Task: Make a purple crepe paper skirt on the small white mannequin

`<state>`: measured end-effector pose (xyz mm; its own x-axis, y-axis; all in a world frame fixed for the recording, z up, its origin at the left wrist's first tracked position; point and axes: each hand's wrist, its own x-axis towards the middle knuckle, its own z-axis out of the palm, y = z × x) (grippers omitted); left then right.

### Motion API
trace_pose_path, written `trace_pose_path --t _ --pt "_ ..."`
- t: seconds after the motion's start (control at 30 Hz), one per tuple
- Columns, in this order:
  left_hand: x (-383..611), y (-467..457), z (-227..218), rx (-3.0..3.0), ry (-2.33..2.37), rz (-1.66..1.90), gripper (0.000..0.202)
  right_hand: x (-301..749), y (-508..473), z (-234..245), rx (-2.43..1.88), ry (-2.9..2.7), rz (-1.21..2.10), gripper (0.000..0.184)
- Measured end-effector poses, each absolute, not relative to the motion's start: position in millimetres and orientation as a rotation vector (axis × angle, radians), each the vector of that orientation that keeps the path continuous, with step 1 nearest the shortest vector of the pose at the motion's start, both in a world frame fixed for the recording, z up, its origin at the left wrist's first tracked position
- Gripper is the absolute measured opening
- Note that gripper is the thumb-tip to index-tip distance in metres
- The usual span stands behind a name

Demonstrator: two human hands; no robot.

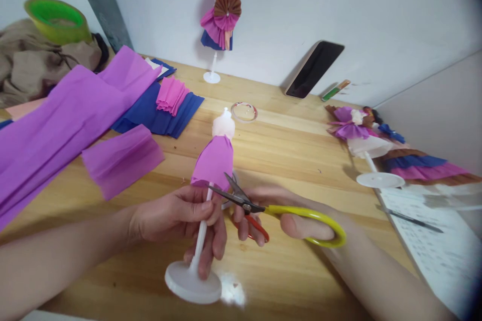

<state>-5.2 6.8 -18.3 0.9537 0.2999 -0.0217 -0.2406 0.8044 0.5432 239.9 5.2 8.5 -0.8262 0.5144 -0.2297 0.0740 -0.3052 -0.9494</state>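
A white plastic stand (193,282) with a round base leans in my left hand (184,215), whose fingers wrap round its thin stem. At its top sits a small white bodice shape (223,124) with a purple crepe-paper skirt (215,160) below it. My right hand (297,220) grips scissors (309,210) with one yellow and one red handle loop. Their blades are parted at the skirt's lower edge, near the stem; whether paper lies between them I cannot tell. A roll of clear tape partly shows behind the blades.
Purple crepe paper (75,105), a cut purple piece (122,160), blue paper (181,118) and pleated pink paper (172,96) lie left. Finished paper figures (222,15) stand at the back and right. A phone (315,69) leans on the wall; a notebook (433,246) with a pen lies right.
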Motion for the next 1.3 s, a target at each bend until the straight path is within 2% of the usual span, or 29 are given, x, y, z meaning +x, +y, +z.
trace_pose_path --t 0.4,1.1,1.3 --pt "-2.4 6.5 -12.6 0.691 0.261 0.257 0.033 229.3 0.0 24.5 -0.888 -1.641 2.214 0.072" --pt "-5.9 10.6 -6.4 0.864 0.412 0.221 0.044 244.6 5.0 24.6 -0.836 -1.816 2.092 0.06" --pt "-5.2 9.2 -6.1 0.88 0.414 0.225 0.044 242.7 3.6 27.8 -0.859 -1.826 2.111 0.067"
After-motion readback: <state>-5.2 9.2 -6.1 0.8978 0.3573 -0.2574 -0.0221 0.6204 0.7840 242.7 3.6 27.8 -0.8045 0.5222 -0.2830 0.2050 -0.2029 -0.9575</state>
